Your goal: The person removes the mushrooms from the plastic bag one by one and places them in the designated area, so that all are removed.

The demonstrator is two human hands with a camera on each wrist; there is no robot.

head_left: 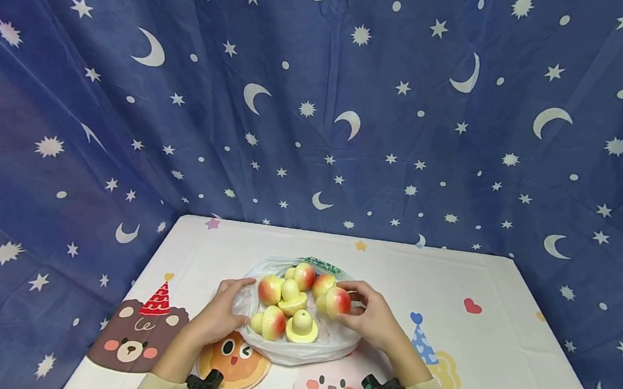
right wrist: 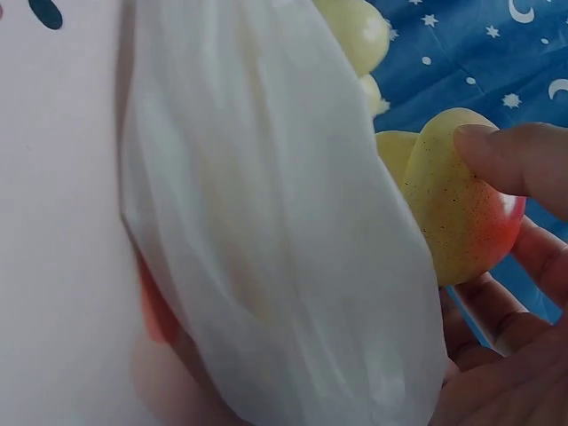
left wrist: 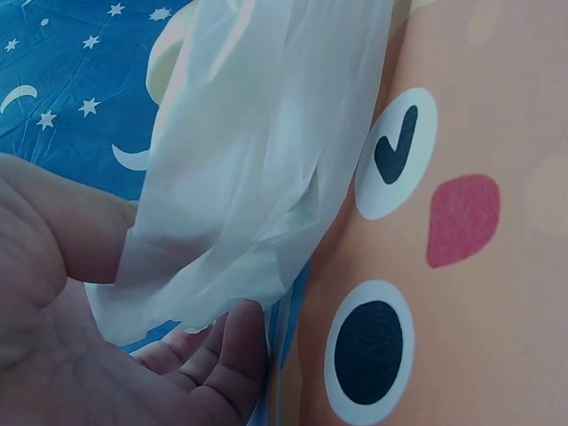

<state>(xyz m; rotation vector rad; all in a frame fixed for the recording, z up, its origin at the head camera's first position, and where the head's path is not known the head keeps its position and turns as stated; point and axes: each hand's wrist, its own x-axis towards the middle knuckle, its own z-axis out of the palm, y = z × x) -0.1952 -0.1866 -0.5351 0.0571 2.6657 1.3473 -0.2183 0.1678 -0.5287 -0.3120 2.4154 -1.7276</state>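
A white plastic bag [head_left: 297, 355] lies spread open on the table, with several yellow mushroom-shaped pieces [head_left: 302, 324] inside, some with red-blushed caps. At the bag's left side my left hand [head_left: 221, 313] holds its rim; in the left wrist view the thumb and fingers pinch the thin plastic [left wrist: 231, 177] from both sides. My right hand [head_left: 375, 317] grips one red-and-yellow mushroom-shaped piece [head_left: 338, 302] by its cap at the bag's right side. Seen from the right wrist, the thumb presses the speckled cap [right wrist: 453, 204] and fingers curl beneath it. The bag's wall hides part of its stem.
Beneath the bag is a white tablecloth [head_left: 508, 360] printed with cartoon faces, including a brown bear [head_left: 132, 339] on the left. Behind the table hangs a dark blue curtain [head_left: 303, 157] with moons and stars. Green print [head_left: 323, 265] shows on the bag's far edge.
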